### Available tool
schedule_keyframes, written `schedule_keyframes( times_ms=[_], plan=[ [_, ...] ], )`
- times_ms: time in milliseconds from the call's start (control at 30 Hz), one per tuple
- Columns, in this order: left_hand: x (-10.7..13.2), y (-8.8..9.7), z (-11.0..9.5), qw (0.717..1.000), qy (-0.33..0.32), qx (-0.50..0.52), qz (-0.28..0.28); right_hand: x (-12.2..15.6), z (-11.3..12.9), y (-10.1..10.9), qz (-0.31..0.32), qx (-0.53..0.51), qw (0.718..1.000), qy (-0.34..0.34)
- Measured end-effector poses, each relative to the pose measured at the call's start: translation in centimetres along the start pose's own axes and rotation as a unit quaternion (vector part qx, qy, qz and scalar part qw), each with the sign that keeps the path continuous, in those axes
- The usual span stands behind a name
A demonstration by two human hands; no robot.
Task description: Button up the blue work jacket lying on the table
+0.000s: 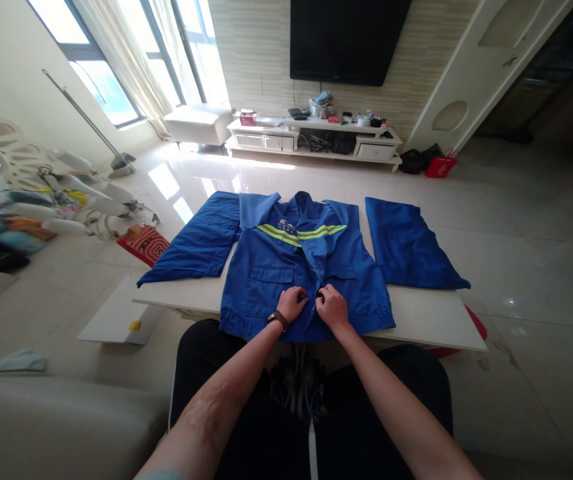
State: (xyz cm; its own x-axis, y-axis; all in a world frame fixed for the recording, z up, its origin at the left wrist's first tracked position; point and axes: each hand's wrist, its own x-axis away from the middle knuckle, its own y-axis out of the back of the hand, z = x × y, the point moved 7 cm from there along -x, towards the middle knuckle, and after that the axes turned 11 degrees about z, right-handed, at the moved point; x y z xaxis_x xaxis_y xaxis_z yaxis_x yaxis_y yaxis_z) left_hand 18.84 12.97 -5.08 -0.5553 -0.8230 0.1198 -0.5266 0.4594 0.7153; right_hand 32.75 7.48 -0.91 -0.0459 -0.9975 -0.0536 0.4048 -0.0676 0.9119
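Note:
A blue work jacket [266, 257] with a yellow-green reflective stripe across the chest lies front side up on a low white table [426, 313]. Its collar points away from me. My left hand [293, 303] has its fingers closed on the jacket's front edge, below the pocket flap. Close beside it, my right hand [332, 306] pinches the opposite front edge. The front opening runs between the two hands. A folded blue garment [196, 237] lies left of the jacket, and another folded blue garment [409, 243] lies to its right.
A white box or stool [111, 313] stands at the table's left, near a red paper bag [142, 245]. Beyond the tiled floor are a TV cabinet [311, 150] with clutter and a wall-mounted television [349, 40]. A sofa arm [61, 413] is at lower left.

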Motion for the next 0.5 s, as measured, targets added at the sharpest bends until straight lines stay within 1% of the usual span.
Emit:
schedule_keyframes(
  times_ms=[100,167,233,300,400,500],
  plan=[
    [0.6,-0.3,-0.2,0.999,-0.009,-0.037,-0.005,-0.3,0.2,-1.2,0.02,-0.009,1.0,0.019],
    [0.8,-0.6,-0.2,0.998,-0.011,-0.06,-0.003,-0.7,0.1,-2.6,0.023,-0.061,0.997,0.034],
    [0.7,-0.7,-0.2,0.997,-0.01,-0.079,-0.001,-1.0,-0.3,-3.9,0.016,-0.121,0.991,0.048],
    [0.7,-0.9,-0.2,0.996,-0.01,-0.094,0.0,-1.3,-0.9,-4.8,0.005,-0.16,0.986,0.05],
    [0.6,-1.1,-0.2,0.995,-0.011,-0.104,0.002,-1.3,-1.7,-5.5,0.005,-0.181,0.982,0.047],
    [0.6,-1.1,-0.1,0.994,-0.013,-0.105,-0.001,-1.0,-1.8,-5.4,0.001,-0.171,0.984,0.048]
  ],
)
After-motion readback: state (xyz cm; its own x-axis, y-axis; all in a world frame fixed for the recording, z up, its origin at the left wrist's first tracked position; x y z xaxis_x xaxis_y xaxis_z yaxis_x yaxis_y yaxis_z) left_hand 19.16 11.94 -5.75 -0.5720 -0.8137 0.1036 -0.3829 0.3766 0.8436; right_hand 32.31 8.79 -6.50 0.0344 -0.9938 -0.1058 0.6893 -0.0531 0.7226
